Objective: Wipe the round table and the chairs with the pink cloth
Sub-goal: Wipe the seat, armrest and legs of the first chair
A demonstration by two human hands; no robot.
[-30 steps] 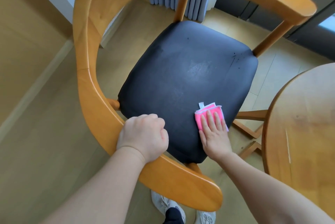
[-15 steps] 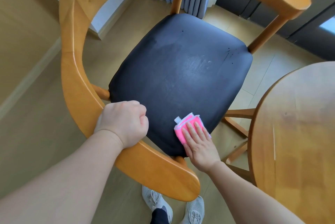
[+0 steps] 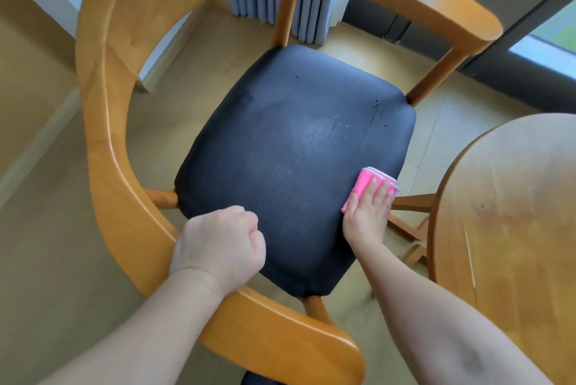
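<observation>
Right hand flat on pink cloth (long axis toward seat edge), left hand gripping chair

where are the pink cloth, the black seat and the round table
pink cloth (image 3: 365, 182), head view, bare folded part beyond the fingers
black seat (image 3: 280, 150), head view, middle of the cushion
round table (image 3: 514, 213), head view, bare wooden top

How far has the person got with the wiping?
In hand: the right hand presses the pink cloth flat on the black seat near its right edge, while the left hand grips the chair's wooden armrest. Whether the round table is done cannot be told.
</observation>
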